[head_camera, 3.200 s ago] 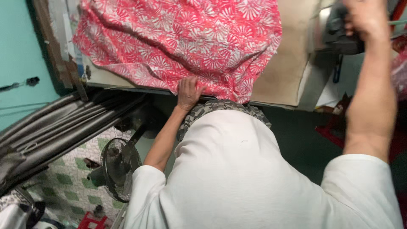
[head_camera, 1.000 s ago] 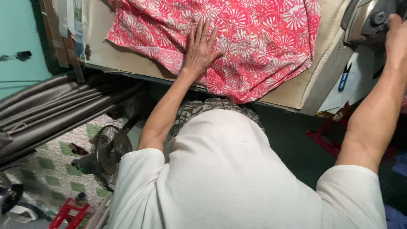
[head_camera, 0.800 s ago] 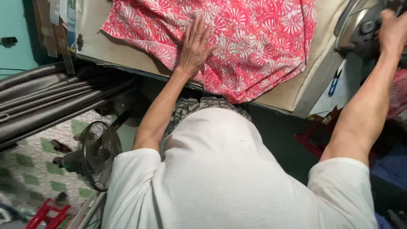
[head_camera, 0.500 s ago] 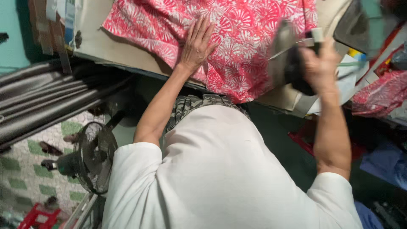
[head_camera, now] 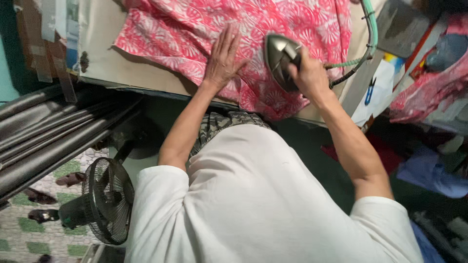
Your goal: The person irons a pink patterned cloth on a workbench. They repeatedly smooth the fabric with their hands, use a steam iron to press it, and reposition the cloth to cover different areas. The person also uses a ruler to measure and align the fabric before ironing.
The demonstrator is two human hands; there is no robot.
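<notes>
A red cloth with a white floral print [head_camera: 195, 24] lies spread over a beige padded board [head_camera: 97, 44]. My left hand [head_camera: 222, 58] rests flat on the cloth near its front edge, fingers together and stretched out. My right hand [head_camera: 307, 75] grips the handle of a dark metal iron [head_camera: 279, 54], which sits on the cloth just right of my left hand, its point turned away from me. A green hose and a dark cord [head_camera: 363, 46] run from the iron toward the upper right.
A black floor fan [head_camera: 105, 202] stands at the lower left on a green and white patterned floor. Grey rolled fabric [head_camera: 53, 136] hangs under the board's left side. Blue-handled snips [head_camera: 369, 91], red cloth [head_camera: 424, 87] and blue cloth [head_camera: 429, 170] lie at the right.
My right hand has carried the iron from the stand at the far right onto the red cloth. My left hand moved from the cloth's front edge to lie flat on it.
</notes>
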